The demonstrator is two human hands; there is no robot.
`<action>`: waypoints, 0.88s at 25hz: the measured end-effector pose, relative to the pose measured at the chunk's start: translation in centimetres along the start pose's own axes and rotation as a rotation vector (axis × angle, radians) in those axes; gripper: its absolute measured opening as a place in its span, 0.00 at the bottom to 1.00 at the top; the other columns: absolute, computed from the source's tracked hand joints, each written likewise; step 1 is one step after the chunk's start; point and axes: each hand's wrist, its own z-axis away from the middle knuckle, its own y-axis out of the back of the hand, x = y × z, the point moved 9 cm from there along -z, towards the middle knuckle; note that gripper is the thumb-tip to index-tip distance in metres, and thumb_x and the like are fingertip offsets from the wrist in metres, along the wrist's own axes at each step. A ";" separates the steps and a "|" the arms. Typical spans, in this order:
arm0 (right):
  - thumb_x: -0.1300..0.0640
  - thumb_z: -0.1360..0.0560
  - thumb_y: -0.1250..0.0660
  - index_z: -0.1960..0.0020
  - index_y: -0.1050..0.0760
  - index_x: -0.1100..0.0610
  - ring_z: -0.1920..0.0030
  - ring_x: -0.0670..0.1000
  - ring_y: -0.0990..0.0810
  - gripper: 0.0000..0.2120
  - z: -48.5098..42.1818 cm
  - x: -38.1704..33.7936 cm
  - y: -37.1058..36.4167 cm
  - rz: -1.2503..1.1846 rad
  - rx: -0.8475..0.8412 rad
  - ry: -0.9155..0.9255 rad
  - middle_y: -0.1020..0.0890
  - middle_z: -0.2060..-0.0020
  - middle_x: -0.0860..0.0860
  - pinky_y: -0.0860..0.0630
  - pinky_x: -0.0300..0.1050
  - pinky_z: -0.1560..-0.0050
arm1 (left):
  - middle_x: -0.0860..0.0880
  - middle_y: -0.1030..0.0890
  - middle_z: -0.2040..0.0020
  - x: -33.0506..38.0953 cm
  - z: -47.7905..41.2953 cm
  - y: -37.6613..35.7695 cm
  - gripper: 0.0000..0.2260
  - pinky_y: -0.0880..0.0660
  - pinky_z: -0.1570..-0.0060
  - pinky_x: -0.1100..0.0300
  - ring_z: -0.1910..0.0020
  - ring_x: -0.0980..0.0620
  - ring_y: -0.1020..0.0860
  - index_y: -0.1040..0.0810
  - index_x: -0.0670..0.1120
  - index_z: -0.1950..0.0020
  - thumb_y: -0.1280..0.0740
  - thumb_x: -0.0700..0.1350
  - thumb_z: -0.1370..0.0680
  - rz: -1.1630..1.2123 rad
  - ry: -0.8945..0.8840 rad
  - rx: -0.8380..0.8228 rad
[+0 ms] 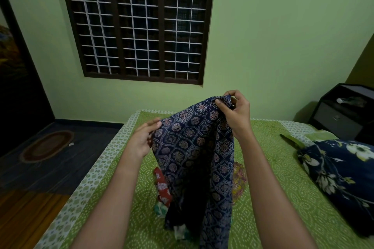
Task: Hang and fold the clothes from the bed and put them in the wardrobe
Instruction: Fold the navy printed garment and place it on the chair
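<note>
- My right grip (234, 115) is pinching the top of the navy printed garment (192, 147). Thumb and fingers are curling round a bunched fold and holding it up above the bed (273, 168).
- My left grip (143, 139) is meeting the same garment's edge, lower than the right grip and to its left. Its fingers are blurring, so I cannot tell whether they are pinching the cloth or only touching it.
- The garment is hanging from the right grip and draping down between my two forearms, its lower end trailing onto the bed nearest me.
- Below both grips, a small heap of clothes is lying on the bed, partly hidden behind the hanging garment.
- A red printed piece (162, 186) is peeking out beneath the left grip, with a green-and-white cloth (159, 210) lying just nearer me.
- A yellowish floral piece (238, 178) is showing beneath the right grip.
- The bed, in a green dotted sheet, is spreading out under everything.
- Well to the right of the right grip, a navy floral pillow (340, 176) is resting on the bed.
- Beyond the pillow, farther right, a dark bedside cabinet (340, 119) is standing by the wall.
- Straight beyond the grips, a barred window (137, 22) is sitting in the green wall.
- Far to the left of the left grip, an oval rug (48, 145) is lying on the dark floor.
</note>
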 end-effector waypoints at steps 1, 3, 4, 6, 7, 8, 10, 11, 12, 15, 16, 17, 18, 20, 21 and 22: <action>0.64 0.28 0.30 0.57 0.29 0.52 0.57 0.53 0.22 0.10 0.0 0.1 0.2 -0.022 -0.018 -0.003 0.23 0.60 0.52 0.21 0.50 0.54 | 0.45 0.22 0.48 -0.3 0.1 0.3 0.04 0.24 0.66 0.64 0.69 0.59 0.25 0.21 0.46 0.53 0.31 0.39 0.27 0.008 -0.001 0.031; 0.65 0.28 0.31 0.56 0.29 0.54 0.61 0.50 0.21 0.09 0.3 0.1 0.1 -0.136 -0.114 -0.015 0.22 0.62 0.51 0.20 0.46 0.58 | 0.48 0.24 0.58 -0.9 0.1 1.2 0.02 0.36 0.79 0.68 0.77 0.60 0.35 0.22 0.45 0.54 0.32 0.39 0.25 -0.130 -0.012 0.109; 0.66 0.29 0.31 0.56 0.29 0.54 0.65 0.48 0.21 0.09 0.5 0.0 -0.2 -0.212 -0.182 -0.022 0.21 0.65 0.50 0.21 0.42 0.62 | 0.50 0.24 0.60 -1.0 0.1 1.2 0.02 0.36 0.78 0.68 0.74 0.58 0.35 0.22 0.46 0.54 0.32 0.40 0.24 -0.232 -0.026 0.119; 0.66 0.30 0.30 0.58 0.27 0.54 0.69 0.46 0.23 0.09 0.9 -0.5 -0.8 -0.350 -0.315 -0.036 0.22 0.68 0.47 0.23 0.38 0.67 | 0.49 0.22 0.57 -0.6 0.5 -0.2 0.04 0.31 0.69 0.65 0.66 0.55 0.30 0.21 0.49 0.53 0.34 0.41 0.23 -0.416 -0.096 0.054; 0.65 0.31 0.29 0.59 0.26 0.52 0.70 0.45 0.24 0.10 1.0 -0.8 -1.1 -0.386 -0.371 -0.042 0.22 0.70 0.47 0.24 0.37 0.69 | 0.49 0.21 0.54 -0.2 0.7 -1.2 0.05 0.29 0.64 0.62 0.61 0.53 0.27 0.20 0.50 0.52 0.35 0.42 0.23 -0.459 -0.136 0.010; 0.64 0.32 0.27 0.61 0.25 0.50 0.70 0.45 0.24 0.11 1.1 -0.9 -1.5 -0.396 -0.420 -0.048 0.23 0.70 0.46 0.24 0.37 0.69 | 0.49 0.20 0.51 0.3 1.1 -2.3 0.05 0.28 0.58 0.60 0.56 0.52 0.25 0.21 0.51 0.50 0.35 0.43 0.22 -0.478 -0.176 -0.032; 0.63 0.33 0.26 0.63 0.24 0.49 0.70 0.46 0.24 0.11 1.4 -0.8 -2.3 -0.381 -0.492 -0.068 0.23 0.71 0.47 0.24 0.38 0.70 | 0.52 0.19 0.47 1.2 2.0 -4.6 0.07 0.27 0.50 0.58 0.48 0.51 0.24 0.21 0.52 0.47 0.36 0.45 0.23 -0.514 -0.242 -0.143; 0.64 0.33 0.27 0.63 0.24 0.49 0.70 0.46 0.23 0.11 1.5 -0.6 -2.5 -0.371 -0.505 -0.079 0.23 0.70 0.47 0.23 0.39 0.70 | 0.53 0.19 0.46 1.3 2.6 -5.8 0.07 0.27 0.48 0.58 0.46 0.51 0.24 0.22 0.53 0.46 0.36 0.45 0.22 -0.544 -0.255 -0.223; 0.65 0.33 0.29 0.63 0.24 0.49 0.69 0.47 0.23 0.11 1.6 -0.4 -2.6 -0.362 -0.506 -0.087 0.22 0.70 0.47 0.23 0.39 0.69 | 0.55 0.20 0.46 1.1 3.2 -7.1 0.08 0.26 0.48 0.59 0.45 0.52 0.24 0.22 0.54 0.45 0.37 0.45 0.22 -0.571 -0.244 -0.317; 0.66 0.33 0.32 0.63 0.25 0.52 0.68 0.48 0.21 0.10 1.6 0.2 -2.7 -0.377 -0.470 -0.115 0.21 0.70 0.48 0.22 0.41 0.68 | 0.55 0.24 0.43 -1.0 5.0 -9.9 0.19 0.25 0.48 0.67 0.45 0.56 0.25 0.27 0.52 0.39 0.39 0.32 0.23 -0.728 -0.124 -0.506; 0.67 0.33 0.32 0.62 0.26 0.53 0.69 0.48 0.21 0.09 1.5 0.3 -2.7 -0.391 -0.455 -0.117 0.21 0.70 0.48 0.22 0.41 0.68 | 0.53 0.26 0.41 -1.7 5.1 -9.9 0.23 0.27 0.47 0.67 0.44 0.55 0.25 0.30 0.49 0.34 0.42 0.28 0.24 -0.825 -0.087 -0.497; 0.67 0.33 0.32 0.62 0.26 0.54 0.69 0.48 0.22 0.09 1.4 0.4 -2.5 -0.401 -0.437 -0.114 0.22 0.71 0.48 0.22 0.40 0.68 | 0.51 0.28 0.38 -2.5 4.8 -9.5 0.26 0.27 0.45 0.64 0.45 0.53 0.25 0.34 0.45 0.31 0.44 0.25 0.25 -0.915 -0.055 -0.466; 0.68 0.33 0.32 0.63 0.26 0.54 0.70 0.47 0.22 0.10 1.2 0.4 -2.2 -0.409 -0.421 -0.108 0.22 0.71 0.48 0.23 0.40 0.68 | 0.49 0.30 0.36 -3.1 4.7 -9.1 0.25 0.27 0.43 0.58 0.48 0.53 0.26 0.36 0.42 0.29 0.46 0.25 0.24 -0.974 -0.030 -0.441; 0.69 0.33 0.32 0.61 0.27 0.55 0.70 0.46 0.23 0.10 0.9 0.4 -1.4 -0.419 -0.381 -0.097 0.22 0.71 0.48 0.23 0.39 0.69 | 0.51 0.31 0.37 -3.5 4.7 -8.9 0.21 0.29 0.41 0.55 0.47 0.52 0.29 0.38 0.40 0.29 0.46 0.30 0.21 -0.965 -0.036 -0.414; 0.70 0.32 0.31 0.60 0.28 0.56 0.70 0.46 0.23 0.11 0.8 0.4 -1.0 -0.423 -0.362 -0.090 0.22 0.70 0.47 0.23 0.39 0.69 | 0.53 0.32 0.39 -3.5 4.9 -9.2 0.19 0.30 0.42 0.57 0.45 0.53 0.31 0.39 0.40 0.28 0.46 0.35 0.20 -0.922 -0.049 -0.424; 0.70 0.32 0.31 0.59 0.29 0.57 0.70 0.46 0.23 0.11 0.7 0.4 -0.7 -0.428 -0.347 -0.083 0.22 0.70 0.47 0.23 0.38 0.69 | 0.54 0.34 0.39 -3.4 5.1 -9.6 0.19 0.31 0.45 0.59 0.45 0.55 0.32 0.40 0.42 0.27 0.46 0.38 0.19 -0.894 -0.047 -0.444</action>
